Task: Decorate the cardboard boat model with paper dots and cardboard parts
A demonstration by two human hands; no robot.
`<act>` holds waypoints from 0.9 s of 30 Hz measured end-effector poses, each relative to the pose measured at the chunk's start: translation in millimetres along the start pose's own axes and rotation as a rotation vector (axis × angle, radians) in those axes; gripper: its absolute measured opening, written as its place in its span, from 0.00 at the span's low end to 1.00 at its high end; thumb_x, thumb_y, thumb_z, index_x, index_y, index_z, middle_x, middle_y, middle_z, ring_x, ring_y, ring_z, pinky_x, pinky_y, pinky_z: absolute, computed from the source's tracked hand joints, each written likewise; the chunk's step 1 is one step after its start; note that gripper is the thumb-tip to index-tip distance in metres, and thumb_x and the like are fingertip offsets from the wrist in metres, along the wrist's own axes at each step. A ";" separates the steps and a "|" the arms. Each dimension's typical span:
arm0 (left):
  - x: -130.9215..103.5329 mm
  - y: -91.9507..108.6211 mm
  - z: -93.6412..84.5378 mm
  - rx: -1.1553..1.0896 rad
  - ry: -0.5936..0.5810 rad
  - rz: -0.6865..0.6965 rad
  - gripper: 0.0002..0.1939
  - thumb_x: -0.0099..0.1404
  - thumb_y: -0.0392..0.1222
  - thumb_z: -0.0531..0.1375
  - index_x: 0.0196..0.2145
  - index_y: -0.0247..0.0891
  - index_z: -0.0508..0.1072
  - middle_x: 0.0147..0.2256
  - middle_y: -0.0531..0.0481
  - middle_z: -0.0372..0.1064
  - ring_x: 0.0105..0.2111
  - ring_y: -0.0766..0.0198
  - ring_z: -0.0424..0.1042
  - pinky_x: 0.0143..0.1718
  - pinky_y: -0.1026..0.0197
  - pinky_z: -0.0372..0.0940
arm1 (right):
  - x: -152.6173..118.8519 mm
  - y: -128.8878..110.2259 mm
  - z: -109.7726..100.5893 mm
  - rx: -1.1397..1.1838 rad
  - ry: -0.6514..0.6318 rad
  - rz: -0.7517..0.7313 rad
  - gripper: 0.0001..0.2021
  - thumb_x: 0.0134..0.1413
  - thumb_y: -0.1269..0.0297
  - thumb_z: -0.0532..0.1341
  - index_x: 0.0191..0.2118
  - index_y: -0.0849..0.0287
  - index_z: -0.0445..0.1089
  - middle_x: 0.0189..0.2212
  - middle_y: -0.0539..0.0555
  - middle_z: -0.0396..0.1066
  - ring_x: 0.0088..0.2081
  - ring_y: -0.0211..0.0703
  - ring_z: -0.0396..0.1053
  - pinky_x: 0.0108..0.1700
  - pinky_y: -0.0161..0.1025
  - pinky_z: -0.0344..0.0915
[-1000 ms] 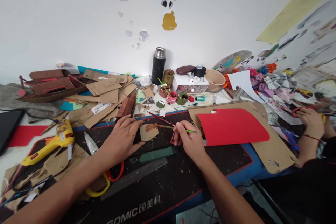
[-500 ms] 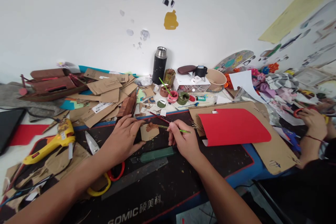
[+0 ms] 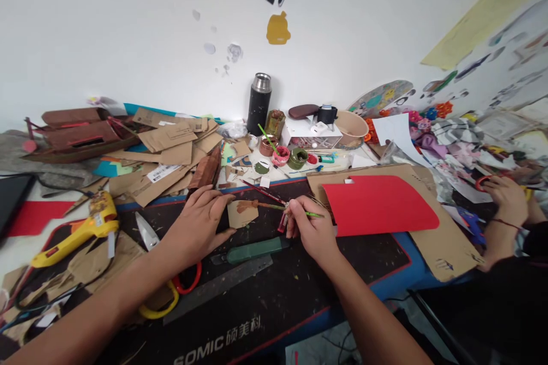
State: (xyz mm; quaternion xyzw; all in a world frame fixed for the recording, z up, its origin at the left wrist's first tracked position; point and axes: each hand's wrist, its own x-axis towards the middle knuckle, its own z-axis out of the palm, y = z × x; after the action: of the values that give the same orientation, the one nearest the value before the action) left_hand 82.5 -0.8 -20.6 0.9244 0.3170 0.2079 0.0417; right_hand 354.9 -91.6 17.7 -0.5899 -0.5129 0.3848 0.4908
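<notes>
My left hand (image 3: pixel 204 219) pinches the left edge of a small cardboard piece (image 3: pixel 243 218) that has brown paint along its top. Fingers of my right hand (image 3: pixel 310 225) are closed round a paintbrush (image 3: pixel 269 205) with a green end, its tip at the painted area. A second, dark red brush (image 3: pixel 259 187) lies slanting close to the fingers. Just below the cardboard is a green cutter (image 3: pixel 257 251) on the black mat (image 3: pixel 226 308). Behind stand small open paint jars, among them a pink one (image 3: pixel 281 155) and a green one (image 3: pixel 297 158).
A yellow glue gun (image 3: pixel 81 231) and scissors (image 3: pixel 148 232) lie at left, below cardboard scraps (image 3: pixel 171 151) and a brown model boat (image 3: pixel 81 140). A red sheet (image 3: pixel 381 205) rests on cardboard at right. Another person's hand (image 3: pixel 509 199) is at far right.
My right hand has moved slightly right, and the brush tip now lies further left over the cardboard's brown patch. The view has shifted slightly.
</notes>
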 end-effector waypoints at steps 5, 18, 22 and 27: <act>-0.3 -0.4 0.2 -0.001 0.000 -0.003 0.30 0.69 0.50 0.67 0.62 0.33 0.67 0.53 0.31 0.75 0.57 0.39 0.71 0.65 0.34 0.63 | -6.2 -2.5 -0.5 -0.053 -0.012 -0.027 0.25 0.74 0.40 0.57 0.33 0.55 0.72 0.18 0.47 0.69 0.19 0.39 0.70 0.23 0.34 0.66; 0.6 -0.1 -0.1 -0.024 -0.003 -0.014 0.29 0.69 0.51 0.66 0.61 0.35 0.68 0.53 0.33 0.75 0.57 0.40 0.72 0.65 0.35 0.63 | -16.0 -5.5 -2.8 -0.036 -0.045 -0.008 0.25 0.74 0.40 0.57 0.33 0.55 0.71 0.18 0.47 0.69 0.19 0.40 0.71 0.22 0.34 0.66; 0.4 0.3 -0.8 -0.039 -0.003 -0.028 0.29 0.69 0.50 0.66 0.62 0.37 0.68 0.52 0.34 0.75 0.57 0.40 0.72 0.65 0.35 0.63 | -5.4 -0.7 5.7 0.000 -0.022 -0.006 0.24 0.74 0.40 0.57 0.34 0.55 0.71 0.19 0.47 0.70 0.19 0.39 0.71 0.22 0.33 0.65; 0.1 0.9 -0.5 -0.063 0.008 -0.037 0.28 0.69 0.50 0.66 0.62 0.38 0.68 0.53 0.34 0.76 0.57 0.40 0.72 0.65 0.34 0.63 | -5.2 2.1 5.6 -0.016 -0.037 -0.016 0.24 0.75 0.41 0.57 0.34 0.55 0.71 0.19 0.47 0.69 0.19 0.39 0.71 0.23 0.33 0.66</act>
State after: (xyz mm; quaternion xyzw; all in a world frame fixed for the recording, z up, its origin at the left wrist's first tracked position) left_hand 82.8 -1.4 -19.9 0.9157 0.3276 0.2208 0.0733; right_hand 349.1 -95.6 14.1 -0.5822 -0.5298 0.3877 0.4796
